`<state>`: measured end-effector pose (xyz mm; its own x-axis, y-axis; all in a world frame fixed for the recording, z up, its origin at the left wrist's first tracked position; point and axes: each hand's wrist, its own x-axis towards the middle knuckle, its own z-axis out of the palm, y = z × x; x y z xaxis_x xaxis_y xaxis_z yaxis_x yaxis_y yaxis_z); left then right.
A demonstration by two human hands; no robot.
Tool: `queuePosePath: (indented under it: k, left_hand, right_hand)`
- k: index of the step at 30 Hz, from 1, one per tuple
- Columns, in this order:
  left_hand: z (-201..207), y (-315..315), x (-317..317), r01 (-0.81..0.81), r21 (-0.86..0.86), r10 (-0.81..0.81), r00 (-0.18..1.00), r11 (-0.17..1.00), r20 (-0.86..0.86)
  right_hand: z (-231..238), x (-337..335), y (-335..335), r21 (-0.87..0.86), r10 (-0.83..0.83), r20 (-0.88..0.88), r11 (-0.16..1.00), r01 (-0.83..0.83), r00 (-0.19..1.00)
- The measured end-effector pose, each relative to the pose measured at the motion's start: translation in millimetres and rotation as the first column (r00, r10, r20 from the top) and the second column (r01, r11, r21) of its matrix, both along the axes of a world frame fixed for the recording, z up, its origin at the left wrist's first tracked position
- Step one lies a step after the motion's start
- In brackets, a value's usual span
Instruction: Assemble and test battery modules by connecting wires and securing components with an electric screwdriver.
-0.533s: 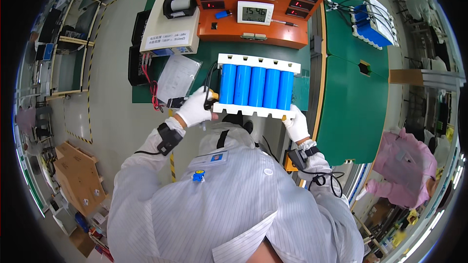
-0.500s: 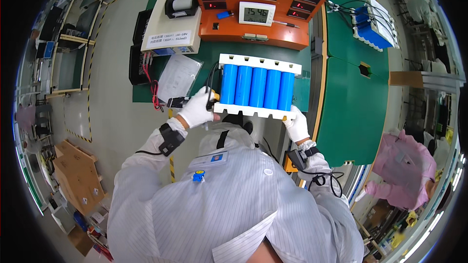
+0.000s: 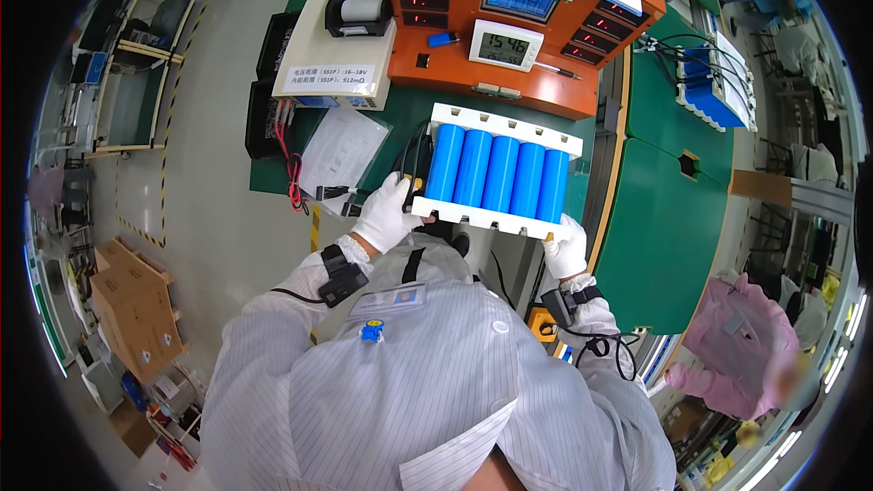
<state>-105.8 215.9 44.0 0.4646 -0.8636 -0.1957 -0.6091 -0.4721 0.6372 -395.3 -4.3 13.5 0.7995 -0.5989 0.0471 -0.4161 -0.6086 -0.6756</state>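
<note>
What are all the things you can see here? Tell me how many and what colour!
Battery pack: one, five blue cylinder cells in white end frames, held over the green bench.
Tester console: one, orange, at the bench's far side.
Desk clock: one, white, on the console.
Label printer: one, black and white, far left.
Cardboard boxes: a few, brown, floor left.
Co-worker: one, pink coat, right.
Left hand: white glove, at the pack's left end.
Right hand: white glove, under its right corner.

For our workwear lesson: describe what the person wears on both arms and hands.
Both hands wear white gloves: left hand, right hand. The sleeves are pale with fine stripes. A black strap-on device sits on the left wrist; a black wristband on the right trails a black coiled cable.
</note>
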Motion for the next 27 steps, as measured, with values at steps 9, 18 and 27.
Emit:
queuePosePath:
  k: [9, 18, 27]
  left_hand:
    - [66.6, -67.7, 50.1, -0.095, -0.103, 0.032, 0.868, 0.99, -0.496]
    - [41.1, -96.3, 48.7, -0.214, 0.215, 0.295, 0.49, 0.953, -0.82]
    - [1.6, -77.9, 70.9, -0.174, 0.173, 0.231, 0.411, 0.97, -0.882]
  right_hand:
    - [56.0, 57.9, -19.8, 0.495, -0.496, 0.108, 0.778, 0.386, 0.862]
    - [32.6, 69.4, -64.1, 0.541, -0.535, -0.258, 0.61, 0.579, 0.805]
    - [42.1, 51.2, -58.3, 0.475, -0.459, -0.149, 0.743, 0.471, 0.876]
